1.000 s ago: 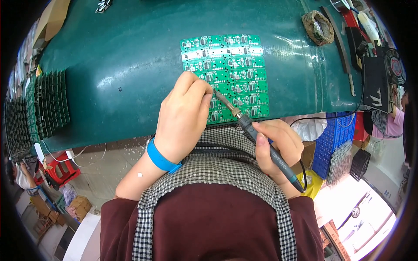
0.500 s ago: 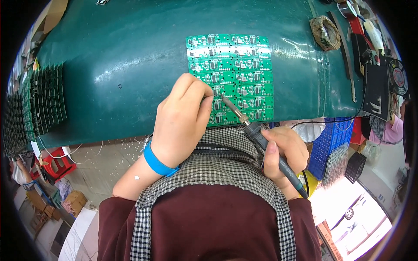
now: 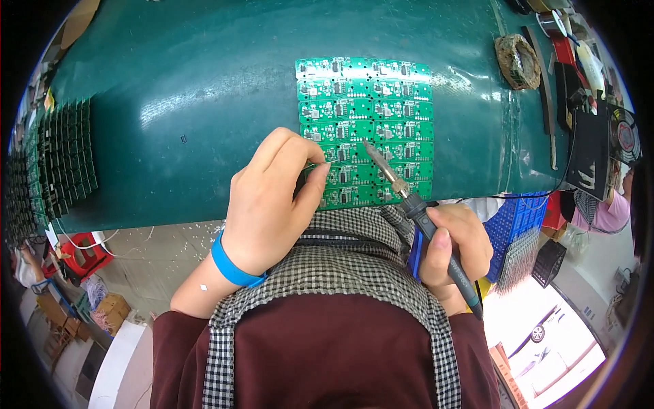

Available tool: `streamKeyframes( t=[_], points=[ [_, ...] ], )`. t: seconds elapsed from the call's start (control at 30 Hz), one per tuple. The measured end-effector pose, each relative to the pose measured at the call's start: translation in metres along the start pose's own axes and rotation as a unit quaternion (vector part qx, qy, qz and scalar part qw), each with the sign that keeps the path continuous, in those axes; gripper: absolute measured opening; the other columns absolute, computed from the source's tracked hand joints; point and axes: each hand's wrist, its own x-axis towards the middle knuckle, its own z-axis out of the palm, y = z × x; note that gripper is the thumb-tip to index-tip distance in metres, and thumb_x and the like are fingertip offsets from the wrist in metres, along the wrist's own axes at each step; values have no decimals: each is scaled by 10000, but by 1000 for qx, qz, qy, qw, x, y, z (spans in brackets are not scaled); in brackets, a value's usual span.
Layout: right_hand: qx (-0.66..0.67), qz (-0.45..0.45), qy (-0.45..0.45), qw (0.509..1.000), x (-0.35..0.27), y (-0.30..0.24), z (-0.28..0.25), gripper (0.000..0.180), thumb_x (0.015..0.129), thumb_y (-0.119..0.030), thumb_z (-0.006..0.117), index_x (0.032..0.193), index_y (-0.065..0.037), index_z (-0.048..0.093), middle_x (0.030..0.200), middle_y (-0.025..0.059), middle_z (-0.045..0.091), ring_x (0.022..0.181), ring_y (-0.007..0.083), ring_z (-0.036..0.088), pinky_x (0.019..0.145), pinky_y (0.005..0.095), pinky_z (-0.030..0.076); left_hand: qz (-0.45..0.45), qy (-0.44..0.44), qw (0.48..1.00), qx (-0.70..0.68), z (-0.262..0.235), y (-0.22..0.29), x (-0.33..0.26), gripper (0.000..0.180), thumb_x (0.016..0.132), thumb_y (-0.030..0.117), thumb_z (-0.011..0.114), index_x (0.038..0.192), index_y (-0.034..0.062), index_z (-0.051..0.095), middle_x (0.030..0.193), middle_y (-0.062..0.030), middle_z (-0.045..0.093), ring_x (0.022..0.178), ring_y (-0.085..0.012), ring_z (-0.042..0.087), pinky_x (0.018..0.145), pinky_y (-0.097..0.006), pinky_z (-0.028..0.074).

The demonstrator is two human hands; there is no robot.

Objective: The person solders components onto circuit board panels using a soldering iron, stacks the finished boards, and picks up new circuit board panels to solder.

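A green panel of several joined circuit boards (image 3: 403,131) lies flat near the bench's front edge. My right hand (image 3: 458,247) is closed round the dark grip of a soldering iron (image 3: 413,204). Its metal tip points up and left over the middle of the panel; contact with the board cannot be made out. My left hand (image 3: 272,194), with a blue wristband (image 3: 235,264), is at the panel's left edge. Thumb and forefinger pinch a thin wire-like piece (image 3: 329,163), mostly hidden by the fingers.
Upright stacks of circuit panels (image 3: 65,157) stand at the bench's left end. A small dark bent part (image 3: 183,138) lies on the green mat (image 3: 197,61). At right are a round brown holder (image 3: 518,61), a solder spool (image 3: 550,24) and a fan (image 3: 623,127). A blue crate (image 3: 514,225) stands below.
My left fingertips have drawn back left and toward me across the panel. Over the board, the soldering iron's tip has shifted right and slightly away from me. The whole view has shifted slightly.
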Motion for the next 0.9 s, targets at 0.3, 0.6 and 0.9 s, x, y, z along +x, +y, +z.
streamKeyframes(
  t=[0.3, 0.6, 0.9],
  points=[
    [77, 144, -61, 985, 18, 7, -7, 141, 730, -13, 634, 855, 49, 653, 760, 150, 646, 654, 232, 622, 597, 296, 489, 29, 67, 997, 20, -2, -7, 6, 125, 762, -27, 646, 846, 32, 575, 804, -87, 559, 649, -239, 574, 559, -320, 464],
    [92, 169, -73, 979, 25, 14, -8, 147, 718, -27, 655, 852, 33, 671, 763, 136, 648, 672, 212, 615, 609, 283, 473, 32, 69, 997, 13, 4, -8, 14, 118, 772, -23, 641, 857, 32, 580, 807, -88, 552, 643, -245, 568, 554, -323, 462],
    [92, 160, -39, 982, 16, 8, -14, 158, 722, -41, 633, 855, 41, 657, 769, 152, 638, 659, 237, 611, 599, 302, 475, -14, 45, 999, 0, 3, -3, 10, 131, 764, -31, 633, 845, 41, 559, 810, -85, 547, 648, -251, 570, 566, -329, 470]
  ],
)
